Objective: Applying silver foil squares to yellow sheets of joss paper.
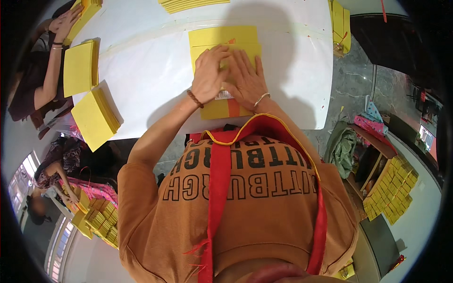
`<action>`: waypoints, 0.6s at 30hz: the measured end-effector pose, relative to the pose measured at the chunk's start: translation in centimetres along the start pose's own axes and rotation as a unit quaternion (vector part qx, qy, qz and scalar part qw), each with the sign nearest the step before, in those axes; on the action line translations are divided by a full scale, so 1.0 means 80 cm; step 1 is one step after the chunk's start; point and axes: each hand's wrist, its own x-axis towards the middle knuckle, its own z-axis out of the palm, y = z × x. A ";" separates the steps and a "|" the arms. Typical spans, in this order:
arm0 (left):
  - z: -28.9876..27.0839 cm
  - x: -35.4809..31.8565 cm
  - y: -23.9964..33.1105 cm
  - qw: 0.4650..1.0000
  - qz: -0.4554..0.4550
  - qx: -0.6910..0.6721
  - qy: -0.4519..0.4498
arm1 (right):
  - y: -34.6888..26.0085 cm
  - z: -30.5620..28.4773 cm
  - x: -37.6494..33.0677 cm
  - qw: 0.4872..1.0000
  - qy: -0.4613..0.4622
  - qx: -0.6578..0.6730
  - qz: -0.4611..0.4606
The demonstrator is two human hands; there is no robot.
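Closest in, the person leans over the near edge of the white counter [151, 80], both forearms reaching up onto it. A yellow paper packet [225, 49] lies flat on the counter right in front of them, and both hands are spread on top of it. The left hand [210, 75], with a beaded band at the wrist, lies palm down on the packet's left half; its grip is flat and open, fingers pressing the paper rather than closing on anything. The right hand [245, 80], with a thin metal bangle at the wrist, lies just beside it, touching it at the thumb side, fingers fanned and flat on the packet as well, holding nothing. The near end of the packet shows an orange strip [234, 107] and a small white label, partly hidden under the hands.

Left of the packet, well apart from it, a thick stack of yellow sheets [96, 118] overhangs the counter's edge, and a second yellow stack [80, 67] lies beyond that. Another person's hand [64, 22] rests on a further yellow pile [85, 13] at the far left corner.

Beyond the packet, more yellow sheets [193, 4] lie at the counter's far edge, and to the packet's far right another yellow bundle [340, 26] sits at the counter's corner.
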 end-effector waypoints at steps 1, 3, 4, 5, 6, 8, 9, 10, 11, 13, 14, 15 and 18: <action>0.003 -0.001 -0.002 1.000 0.001 -0.002 0.000 | -0.001 0.000 0.001 0.997 -0.035 -0.070 0.009; 0.002 -0.002 -0.002 0.889 -0.089 -0.442 0.080 | -0.006 -0.006 0.004 0.994 -0.048 -0.098 0.003; -0.005 -0.003 -0.005 0.889 -0.088 -0.441 0.082 | -0.009 -0.008 0.006 0.990 -0.062 -0.127 -0.001; -0.018 -0.002 -0.002 0.978 -0.037 -0.198 0.054 | -0.007 -0.007 0.006 0.990 -0.062 -0.129 -0.002; -0.027 -0.001 0.002 0.998 0.017 0.059 0.022 | -0.005 -0.006 0.005 0.990 -0.057 -0.125 -0.004; -0.032 -0.005 0.005 0.982 0.031 0.185 -0.029 | -0.004 -0.006 0.006 0.991 -0.051 -0.122 -0.010; -0.033 -0.011 0.000 0.970 0.056 0.232 -0.050 | -0.005 -0.007 0.008 0.989 -0.064 -0.134 -0.012; -0.034 -0.015 -0.003 0.954 0.080 0.279 -0.070 | -0.006 -0.009 0.010 0.986 -0.074 -0.147 -0.015; -0.034 -0.014 -0.003 0.954 0.083 0.281 -0.064 | -0.005 -0.009 0.011 0.986 -0.070 -0.151 -0.018; -0.036 -0.012 0.001 0.934 0.084 0.332 -0.098 | -0.001 -0.007 0.011 0.988 -0.074 -0.135 0.000; -0.037 -0.012 0.001 0.933 0.085 0.339 -0.089 | 0.004 -0.004 0.011 0.988 -0.065 -0.138 -0.008; -0.038 -0.012 0.005 0.928 0.098 0.346 -0.101 | 0.011 -0.008 0.009 0.998 -0.051 -0.020 -0.004; -0.039 -0.014 0.005 0.922 0.157 0.344 -0.087 | 0.031 -0.045 0.012 0.917 -0.043 0.393 0.054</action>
